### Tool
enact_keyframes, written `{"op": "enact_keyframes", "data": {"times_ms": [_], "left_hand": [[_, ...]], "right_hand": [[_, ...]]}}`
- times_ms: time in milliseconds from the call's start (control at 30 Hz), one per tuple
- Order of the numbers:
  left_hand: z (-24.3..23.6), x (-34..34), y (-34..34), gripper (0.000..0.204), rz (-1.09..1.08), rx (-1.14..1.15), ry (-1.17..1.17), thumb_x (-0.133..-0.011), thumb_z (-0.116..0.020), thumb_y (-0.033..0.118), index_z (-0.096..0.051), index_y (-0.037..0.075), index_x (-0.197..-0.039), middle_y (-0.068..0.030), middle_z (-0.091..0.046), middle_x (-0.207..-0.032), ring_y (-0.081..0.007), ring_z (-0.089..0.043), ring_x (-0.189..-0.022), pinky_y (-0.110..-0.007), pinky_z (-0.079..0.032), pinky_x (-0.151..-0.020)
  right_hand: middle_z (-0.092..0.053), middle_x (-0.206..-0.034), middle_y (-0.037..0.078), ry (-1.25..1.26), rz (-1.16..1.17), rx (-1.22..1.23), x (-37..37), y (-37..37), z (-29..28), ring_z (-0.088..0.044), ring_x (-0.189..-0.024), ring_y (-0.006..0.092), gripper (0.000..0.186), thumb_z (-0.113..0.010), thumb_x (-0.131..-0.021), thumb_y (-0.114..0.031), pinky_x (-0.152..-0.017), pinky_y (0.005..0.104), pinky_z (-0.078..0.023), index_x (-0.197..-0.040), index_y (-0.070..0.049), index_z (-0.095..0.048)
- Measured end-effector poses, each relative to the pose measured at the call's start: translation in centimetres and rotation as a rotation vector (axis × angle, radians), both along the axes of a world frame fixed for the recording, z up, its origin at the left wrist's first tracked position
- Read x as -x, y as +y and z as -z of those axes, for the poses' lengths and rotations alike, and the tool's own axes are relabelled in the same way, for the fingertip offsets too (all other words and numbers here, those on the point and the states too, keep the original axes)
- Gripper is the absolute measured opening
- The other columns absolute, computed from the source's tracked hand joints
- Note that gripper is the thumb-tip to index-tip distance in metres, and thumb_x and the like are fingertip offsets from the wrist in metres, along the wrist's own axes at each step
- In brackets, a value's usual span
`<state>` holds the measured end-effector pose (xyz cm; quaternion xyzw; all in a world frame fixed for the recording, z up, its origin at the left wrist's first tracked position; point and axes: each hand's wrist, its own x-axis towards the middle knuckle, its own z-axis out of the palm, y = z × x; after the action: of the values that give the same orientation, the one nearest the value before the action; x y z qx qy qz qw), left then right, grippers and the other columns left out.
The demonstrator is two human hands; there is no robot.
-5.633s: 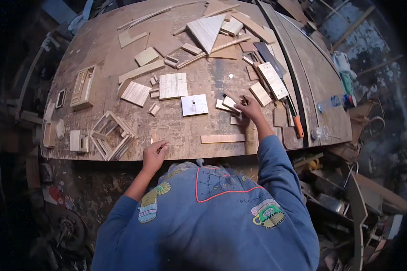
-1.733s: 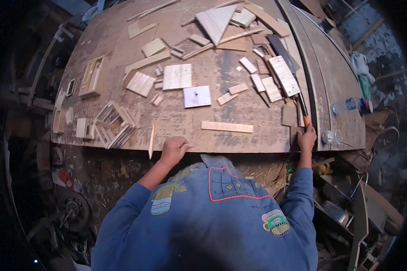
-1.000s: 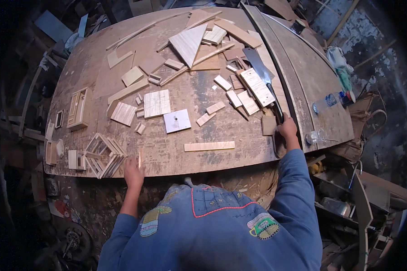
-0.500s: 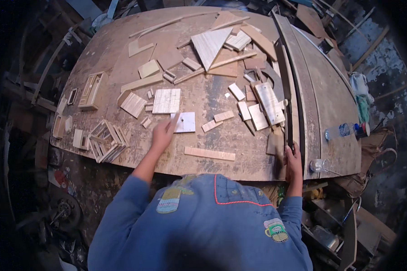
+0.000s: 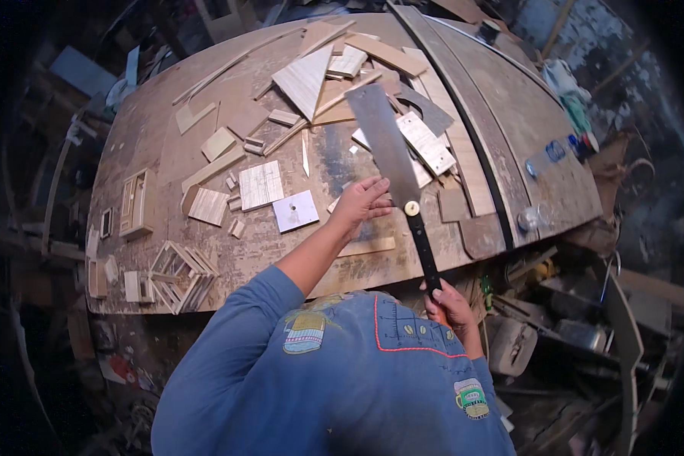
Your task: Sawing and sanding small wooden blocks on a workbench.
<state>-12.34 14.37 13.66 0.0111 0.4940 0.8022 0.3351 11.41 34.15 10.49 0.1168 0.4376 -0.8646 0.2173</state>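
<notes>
Over the near edge of the round, scuffed wooden counter, the right hand is closed around the long dark handle of a pull saw with a broad grey rectangular steel blade, which slants up and away across the boards. The left hand rests half open beside the saw's neck, fingers curled down on a pale wooden strip lying just under it; whether it pinches the strip I cannot tell. One saw, one strip.

The saw looks light but long, its thin blade likely springy and sharp along the toothed edge, so the handle's far end, where it is held now, seems the sound place to grip. The strip appears light, stiff and easily shifted. Beside it lie one white square tile with a centre hole and one pale square plywood panel.
</notes>
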Motion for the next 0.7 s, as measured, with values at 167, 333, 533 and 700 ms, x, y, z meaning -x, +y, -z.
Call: {"op": "enact_keyframes", "data": {"times_ms": [167, 333, 533, 700], "left_hand": [[3.6, -2.6, -3.6, 0.013, 0.05, 0.093, -0.008, -0.093, -0.063, 0.021, -0.06, 0.011, -0.085, 0.0027, -0.06, -0.078, -0.009, -0.06, -0.068, -0.023, -0.054, -0.063], [8.6, -7.5, -7.4, 0.015, 0.143, 0.058, -0.137, -0.095, -0.059, 0.016, -0.056, 0.013, -0.08, 0.0039, -0.054, -0.069, -0.0084, -0.056, -0.061, -0.023, -0.052, -0.06], [10.5, -9.8, -9.9, 0.028, 0.355, 0.605, 0.508, -0.082, -0.073, 0.023, -0.063, 0.006, -0.101, -0.0036, -0.063, -0.085, -0.019, -0.062, -0.08, -0.032, -0.053, -0.073], [11.3, -7.5, -11.8, 0.041, -0.11, 0.9, 1.222, -0.069, -0.078, 0.019, -0.065, 0.003, -0.105, -0.0159, -0.061, -0.109, -0.0335, -0.054, -0.106, -0.04, -0.045, -0.093]], "right_hand": [[-0.054, -0.07, 0.006, -0.062, 0.058, -0.027, -5.4, -6.6, 1.6, -0.05, -0.054, 0.0137, 0.038, -0.054, -0.095, -0.028, -0.051, 0.0243, -0.042, -0.123, -0.004, -0.048], [-0.054, -0.07, 0.007, -0.185, 0.193, 0.313, -8.2, -13.7, 1.6, -0.05, -0.053, 0.0159, 0.066, -0.031, -0.1, -0.054, -0.051, 0.0265, -0.043, -0.14, -0.002, -0.039], [-0.048, -0.064, 0.003, -0.131, 0.23, 0.323, -13.2, -17.3, 4.5, -0.044, -0.046, 0.0113, 0.047, -0.044, -0.1, -0.043, -0.043, 0.0259, -0.038, -0.123, -0.003, -0.049], [-0.051, -0.071, 0.001, -0.153, 0.4, -0.259, -15.6, -18.1, 2.7, -0.053, -0.056, 0.0097, 0.02, -0.059, -0.094, -0.013, -0.051, 0.025, -0.045, -0.11, -0.005, -0.05]]}}
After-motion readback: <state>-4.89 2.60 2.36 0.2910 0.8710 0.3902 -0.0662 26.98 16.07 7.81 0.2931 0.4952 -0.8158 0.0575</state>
